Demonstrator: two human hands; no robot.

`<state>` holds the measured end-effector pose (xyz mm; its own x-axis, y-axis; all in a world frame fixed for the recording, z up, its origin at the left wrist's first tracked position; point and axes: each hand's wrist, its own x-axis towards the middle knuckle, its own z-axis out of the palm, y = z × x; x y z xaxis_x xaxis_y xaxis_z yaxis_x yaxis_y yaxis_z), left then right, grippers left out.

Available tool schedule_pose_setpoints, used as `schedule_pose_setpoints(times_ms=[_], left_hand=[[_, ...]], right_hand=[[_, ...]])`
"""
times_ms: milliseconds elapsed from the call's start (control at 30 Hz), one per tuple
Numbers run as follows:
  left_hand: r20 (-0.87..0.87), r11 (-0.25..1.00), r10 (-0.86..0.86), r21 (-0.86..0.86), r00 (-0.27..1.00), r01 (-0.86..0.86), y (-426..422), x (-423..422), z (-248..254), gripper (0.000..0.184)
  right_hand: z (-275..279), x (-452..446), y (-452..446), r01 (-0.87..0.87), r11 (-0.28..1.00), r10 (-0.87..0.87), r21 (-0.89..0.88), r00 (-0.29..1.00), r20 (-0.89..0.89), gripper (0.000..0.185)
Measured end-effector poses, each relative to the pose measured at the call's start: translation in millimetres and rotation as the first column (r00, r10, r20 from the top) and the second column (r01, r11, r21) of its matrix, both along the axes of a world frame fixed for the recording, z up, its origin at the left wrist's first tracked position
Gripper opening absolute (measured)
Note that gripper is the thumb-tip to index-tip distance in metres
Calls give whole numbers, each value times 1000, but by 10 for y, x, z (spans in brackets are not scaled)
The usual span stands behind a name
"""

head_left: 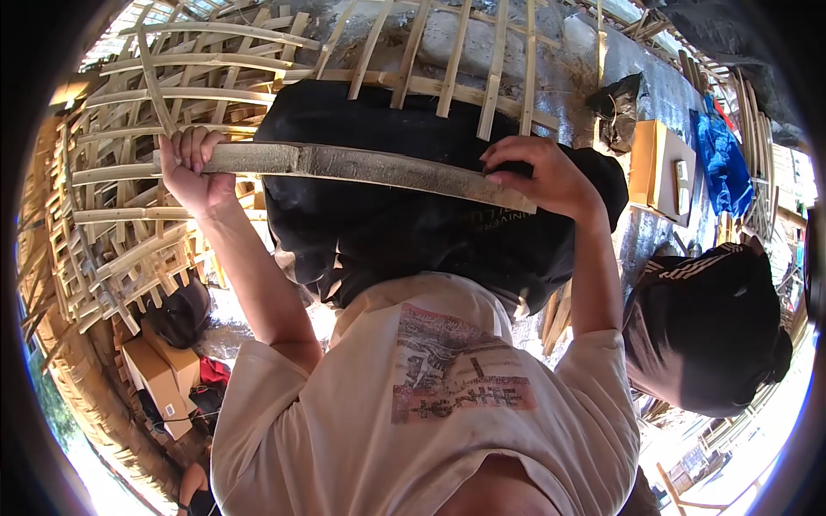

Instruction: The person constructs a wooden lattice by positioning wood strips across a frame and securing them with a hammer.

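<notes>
A long, flat bamboo strip (370, 165) with a node ring left of its middle is held across in front of me, sloping down slightly to the right. My left hand (198, 168) is closed around its left end, fingers curled over the top. Near the other end, my right hand (538, 176) grips the strip between thumb and bent fingers; part of that contact is hidden. Beneath the strip, black cloth (370, 224) with faint lettering covers my lap. Beyond my hands lies a woven lattice of bamboo slats (189, 60), its loose slat ends reaching toward the black cloth.
At right stand a cardboard box (647, 168) and a blue plastic bag (727, 168). Closer on that side is a bulky dark fabric shape (705, 327) with white stripes. Another cardboard box (155, 374) sits lower left, near a person's arm (193, 486).
</notes>
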<state>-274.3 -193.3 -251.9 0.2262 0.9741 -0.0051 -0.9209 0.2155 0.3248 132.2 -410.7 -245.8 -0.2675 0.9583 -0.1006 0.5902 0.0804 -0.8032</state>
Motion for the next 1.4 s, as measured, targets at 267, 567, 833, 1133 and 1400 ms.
schedule_pose_setpoints(times_ms=[267,567,833,1133,1400], left_hand=[[49,997,-78,-24,996,79,-1,-32,-105,37],[72,974,-227,4,971,227,-44,153,-148,35],[36,928,-368,-52,929,369,-274,508,-170,35],[44,921,-386,-43,921,388,-272,494,-138,35],[25,932,-356,-59,934,357,-317,462,-157,31]], right_hand=[[-49,-17,-66,17,994,-38,-112,982,-186,8],[10,-124,-17,-17,1000,22,25,974,-227,9],[11,-238,110,17,992,14,122,968,-250,11],[236,95,150,-265,937,255,-226,964,-73,12],[412,2407,383,663,470,-883,583,341,324,49]])
